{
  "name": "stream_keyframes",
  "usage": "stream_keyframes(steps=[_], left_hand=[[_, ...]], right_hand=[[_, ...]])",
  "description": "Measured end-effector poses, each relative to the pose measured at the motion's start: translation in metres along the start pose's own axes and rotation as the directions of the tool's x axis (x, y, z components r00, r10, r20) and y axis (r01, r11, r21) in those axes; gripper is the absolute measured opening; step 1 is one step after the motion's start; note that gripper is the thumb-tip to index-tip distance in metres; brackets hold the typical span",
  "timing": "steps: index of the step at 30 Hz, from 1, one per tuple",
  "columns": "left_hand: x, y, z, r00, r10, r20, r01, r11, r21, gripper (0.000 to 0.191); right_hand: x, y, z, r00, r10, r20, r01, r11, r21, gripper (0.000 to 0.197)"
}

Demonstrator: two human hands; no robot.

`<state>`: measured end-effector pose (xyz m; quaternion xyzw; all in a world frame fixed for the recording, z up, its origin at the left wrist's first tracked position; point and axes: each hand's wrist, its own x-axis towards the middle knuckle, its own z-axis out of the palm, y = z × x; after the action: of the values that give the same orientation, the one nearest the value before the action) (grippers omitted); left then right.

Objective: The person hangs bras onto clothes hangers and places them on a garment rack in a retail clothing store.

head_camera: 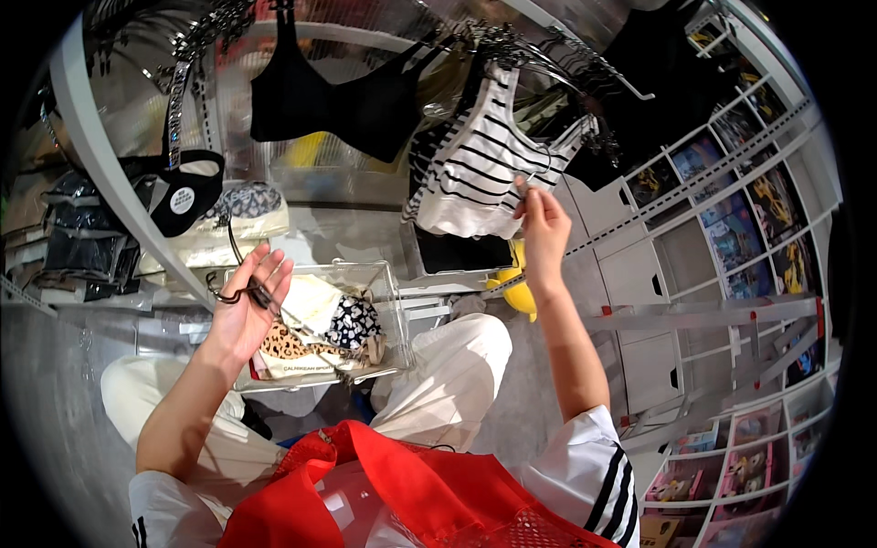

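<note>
A dark clip hanger (225, 297) lies across the palm of my left hand (248, 315), its thumb and fingers loosely around it. My right hand (547, 236) pinches the right side of a white crop top with black stripes (473, 181), which hangs from a rack; what exactly sits between the fingertips is too small to tell. Below my left hand, between my knees, stands a clear plastic basket (399, 308). Inside it are a leopard-print piece (282, 340), a black-and-white patterned piece (353, 322) and cream packaging bearing writing.
Black bras (336, 103) hang ahead from metal rack arms with many hangers. A white upright post (103, 151) rises at left, near packaged garments (85, 233). Yellow items (515, 288) sit on the floor. At right stand a folding ladder (712, 314) and shelves of boxed goods (736, 240).
</note>
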<state>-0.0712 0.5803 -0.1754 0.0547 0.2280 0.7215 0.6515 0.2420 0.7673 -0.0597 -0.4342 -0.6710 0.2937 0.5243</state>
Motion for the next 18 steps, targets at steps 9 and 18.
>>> stream_keyframes(steps=[9,18], left_hand=[[0.000,-0.011,0.014,0.992,-0.123,-0.016,0.124,0.988,0.090,0.024],[0.007,-0.011,0.004,0.988,-0.140,0.060,0.132,0.985,0.115,0.033]], right_hand=[[0.120,-0.030,-0.103,0.892,-0.239,-0.385,0.239,0.970,-0.047,0.019],[0.145,-0.013,-0.062,0.923,-0.278,-0.266,0.244,0.957,-0.154,0.018]])
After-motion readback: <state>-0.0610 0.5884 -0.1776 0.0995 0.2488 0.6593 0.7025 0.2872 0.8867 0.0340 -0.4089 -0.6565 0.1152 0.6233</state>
